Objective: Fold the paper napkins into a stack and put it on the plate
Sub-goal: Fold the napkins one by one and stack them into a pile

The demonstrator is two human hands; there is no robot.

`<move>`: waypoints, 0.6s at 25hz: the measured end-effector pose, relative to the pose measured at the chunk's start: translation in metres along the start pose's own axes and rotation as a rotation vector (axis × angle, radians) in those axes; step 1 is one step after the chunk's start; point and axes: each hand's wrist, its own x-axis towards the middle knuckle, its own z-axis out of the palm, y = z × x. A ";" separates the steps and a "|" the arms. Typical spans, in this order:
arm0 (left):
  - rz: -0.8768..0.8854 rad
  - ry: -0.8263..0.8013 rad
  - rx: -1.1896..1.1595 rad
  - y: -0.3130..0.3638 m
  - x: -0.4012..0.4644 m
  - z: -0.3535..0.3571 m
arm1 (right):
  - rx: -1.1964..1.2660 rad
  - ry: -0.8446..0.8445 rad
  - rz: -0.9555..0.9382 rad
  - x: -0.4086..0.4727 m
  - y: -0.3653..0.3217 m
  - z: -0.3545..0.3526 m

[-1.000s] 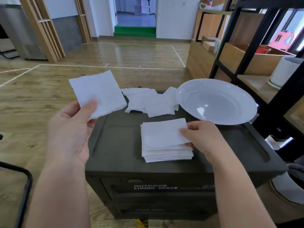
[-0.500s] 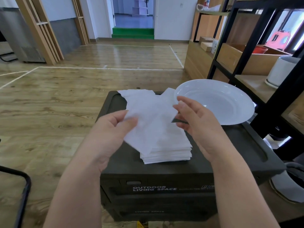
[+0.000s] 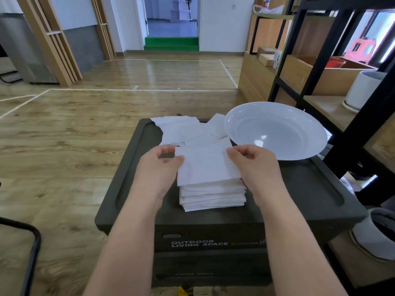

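Observation:
A folded white napkin (image 3: 206,165) lies over the stack of folded napkins (image 3: 212,198) in the middle of the dark storage box lid (image 3: 288,189). My left hand (image 3: 158,169) pinches its left edge and my right hand (image 3: 254,165) pinches its right edge. Loose unfolded napkins (image 3: 181,130) lie at the back of the lid. The white plate (image 3: 275,130) sits empty at the back right, partly over the lid's edge.
A black metal shelf frame (image 3: 320,67) with wooden boxes and a white pot (image 3: 363,90) stands close on the right. A grey bin (image 3: 376,233) sits low at the right. A black chair frame (image 3: 32,242) is at the lower left. Wooden floor lies beyond.
My left hand brought a napkin in from the left; both hands folded it and lowered it onto the stack, where they now hold its two sides.

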 end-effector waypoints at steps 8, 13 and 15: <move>0.062 0.069 0.240 -0.016 0.005 0.006 | -0.460 -0.005 -0.026 0.008 0.016 0.000; 0.035 0.039 0.345 -0.024 0.010 0.010 | -0.637 -0.061 0.013 0.008 0.017 -0.004; 0.049 0.032 0.429 -0.026 0.012 0.009 | -0.722 -0.089 0.014 0.007 0.018 -0.002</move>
